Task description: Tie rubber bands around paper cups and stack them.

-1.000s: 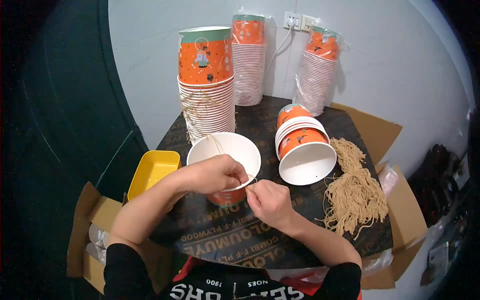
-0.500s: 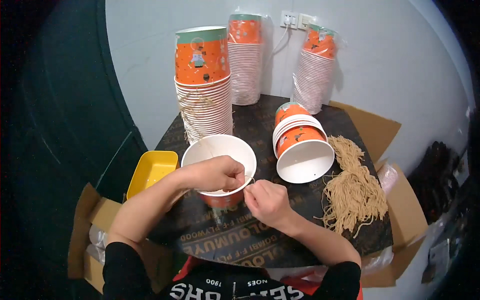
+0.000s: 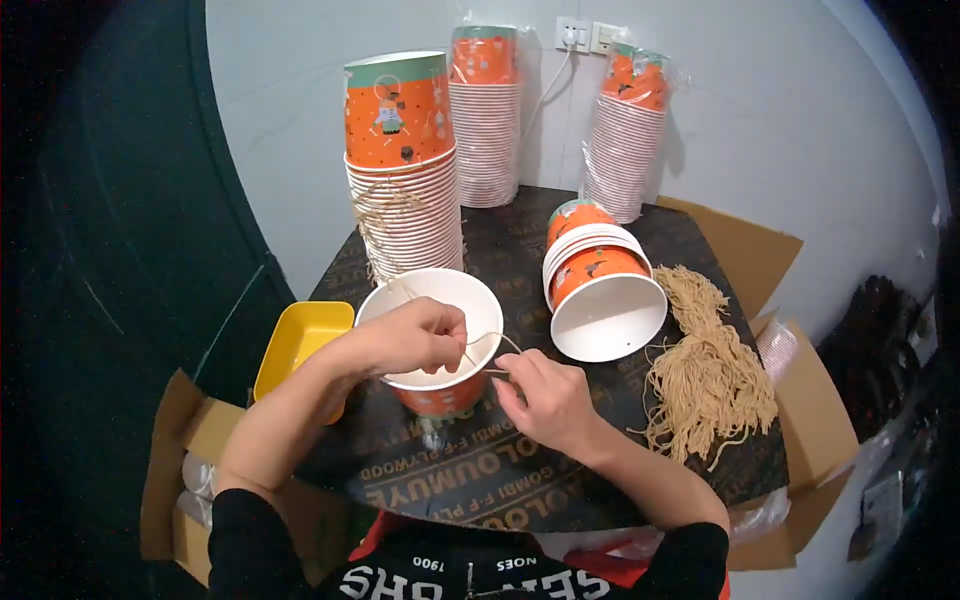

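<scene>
In front of me an orange paper bucket (image 3: 440,400) with a white inside stands upright on the dark table. My left hand (image 3: 425,335) is over its mouth, fingers pinched on a tan string (image 3: 497,337). Just right of the rim, my right hand (image 3: 540,395) pinches the same string between thumb and finger. A loop of the string arcs between both hands, across the bucket's right rim. Whether the string passes through the bucket's wall is hidden by my fingers.
A tall stack of upside-down buckets (image 3: 405,200) with strings stands behind, two plastic-wrapped stacks (image 3: 487,130) (image 3: 628,140) by the wall. Several nested buckets (image 3: 610,315) lie on their side at right, beside tan string bundles (image 3: 710,395). A yellow tray (image 3: 290,340) sits left; cardboard boxes (image 3: 815,420) flank the table.
My left hand has moved slightly left and up, and my right hand slightly right. A wider loop of string now shows between them. The bucket has shifted a little left.
</scene>
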Available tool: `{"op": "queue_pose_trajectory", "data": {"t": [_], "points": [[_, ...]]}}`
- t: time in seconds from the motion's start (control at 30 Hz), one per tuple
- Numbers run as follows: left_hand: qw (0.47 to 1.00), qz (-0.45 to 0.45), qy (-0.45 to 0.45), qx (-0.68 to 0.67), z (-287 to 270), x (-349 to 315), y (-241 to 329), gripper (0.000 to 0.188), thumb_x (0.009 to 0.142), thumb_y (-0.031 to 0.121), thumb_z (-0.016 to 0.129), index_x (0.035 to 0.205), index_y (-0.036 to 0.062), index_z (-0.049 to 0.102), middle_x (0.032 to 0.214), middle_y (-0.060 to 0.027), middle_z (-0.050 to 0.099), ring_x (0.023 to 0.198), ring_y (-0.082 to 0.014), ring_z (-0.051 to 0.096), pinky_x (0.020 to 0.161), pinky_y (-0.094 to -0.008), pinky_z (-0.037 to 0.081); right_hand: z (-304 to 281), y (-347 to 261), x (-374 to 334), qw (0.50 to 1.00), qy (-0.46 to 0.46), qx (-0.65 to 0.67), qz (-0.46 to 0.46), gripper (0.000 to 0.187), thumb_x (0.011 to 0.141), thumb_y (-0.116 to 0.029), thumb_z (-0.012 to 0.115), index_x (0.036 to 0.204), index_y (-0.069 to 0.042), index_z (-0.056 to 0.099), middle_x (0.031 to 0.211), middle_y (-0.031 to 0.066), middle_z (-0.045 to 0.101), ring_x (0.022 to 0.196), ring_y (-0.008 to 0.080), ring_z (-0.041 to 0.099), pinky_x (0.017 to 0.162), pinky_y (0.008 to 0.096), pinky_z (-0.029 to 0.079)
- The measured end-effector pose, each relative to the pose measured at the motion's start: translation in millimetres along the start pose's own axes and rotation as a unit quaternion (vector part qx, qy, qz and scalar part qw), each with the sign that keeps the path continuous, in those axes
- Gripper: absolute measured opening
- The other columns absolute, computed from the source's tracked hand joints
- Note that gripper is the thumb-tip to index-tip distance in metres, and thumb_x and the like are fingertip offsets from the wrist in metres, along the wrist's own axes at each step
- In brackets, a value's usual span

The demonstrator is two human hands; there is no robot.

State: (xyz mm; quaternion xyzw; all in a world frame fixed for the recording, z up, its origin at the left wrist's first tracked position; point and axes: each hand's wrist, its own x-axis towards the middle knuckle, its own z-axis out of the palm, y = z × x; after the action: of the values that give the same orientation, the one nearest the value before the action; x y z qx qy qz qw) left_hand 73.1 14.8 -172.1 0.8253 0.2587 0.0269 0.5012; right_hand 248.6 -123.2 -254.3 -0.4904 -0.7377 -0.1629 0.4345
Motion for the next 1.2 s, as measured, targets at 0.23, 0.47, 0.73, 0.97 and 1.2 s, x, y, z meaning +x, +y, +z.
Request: {"op": "queue_pose_trajectory", "data": {"t": [0.23, 0.47, 0.73, 0.97, 1.2], "points": [[0.990, 0.016, 0.027, -0.134, 9, -7, 5, 0.009, 0.085, 0.009, 0.057, 0.083, 0.0008, 0.059, 0.078, -0.0063, 0.065, 0.062, -0.0086, 0.053, 0.059, -0.0233, 0.044, 7, 4, 3, 0.999, 0.019, 0.005, -0.034, 0.014, 0.080, -0.004, 0.069, 0.089, -0.003, 0.059, 0.079, 0.0087, 0.055, 0.064, 0.0241, 0.063, 0.053, 0.0335, 0.051], [0.966, 0.078, 0.059, -0.238, 22, -5, 4, 0.005, 0.084, 0.004, 0.059, 0.081, -0.0006, 0.057, 0.079, -0.0104, 0.066, 0.056, -0.0093, 0.053, 0.051, -0.0223, 0.043, 7, 0, 4, 0.999, 0.013, 0.003, -0.041, 0.012, 0.081, -0.005, 0.069, 0.089, -0.004, 0.059, 0.079, 0.0084, 0.054, 0.062, 0.0242, 0.063, 0.053, 0.0341, 0.051], [0.963, 0.070, 0.052, -0.254, 27, 0, -3, 0.010, 0.090, 0.007, 0.062, 0.087, -0.0013, 0.059, 0.078, -0.0080, 0.065, 0.057, -0.0086, 0.053, 0.052, -0.0207, 0.043, 2, -1, 6, 0.999, 0.002, 0.016, -0.028, 0.013, 0.081, -0.005, 0.070, 0.089, -0.005, 0.060, 0.076, 0.0085, 0.053, 0.060, 0.0247, 0.062, 0.050, 0.0348, 0.050], [0.978, 0.082, 0.095, -0.164, 25, -8, -5, 0.013, 0.092, 0.012, 0.063, 0.098, 0.0011, 0.062, 0.084, -0.0040, 0.064, 0.065, -0.0082, 0.055, 0.058, -0.0214, 0.044, -3, -3, 2, 0.998, 0.005, 0.058, -0.003, 0.012, 0.080, -0.004, 0.070, 0.088, -0.006, 0.062, 0.073, 0.0078, 0.053, 0.058, 0.0255, 0.060, 0.049, 0.0352, 0.049], [0.927, 0.223, 0.250, 0.170, 35, -29, 3, 0.022, 0.084, 0.003, 0.066, 0.105, 0.0039, 0.061, 0.101, -0.0074, 0.061, 0.095, -0.0213, 0.059, 0.084, -0.0334, 0.048, -13, -4, -3, 0.991, 0.028, 0.124, 0.036, 0.009, 0.077, -0.001, 0.072, 0.085, -0.005, 0.068, 0.069, 0.0094, 0.063, 0.058, 0.0242, 0.063, 0.050, 0.0338, 0.049]]}}
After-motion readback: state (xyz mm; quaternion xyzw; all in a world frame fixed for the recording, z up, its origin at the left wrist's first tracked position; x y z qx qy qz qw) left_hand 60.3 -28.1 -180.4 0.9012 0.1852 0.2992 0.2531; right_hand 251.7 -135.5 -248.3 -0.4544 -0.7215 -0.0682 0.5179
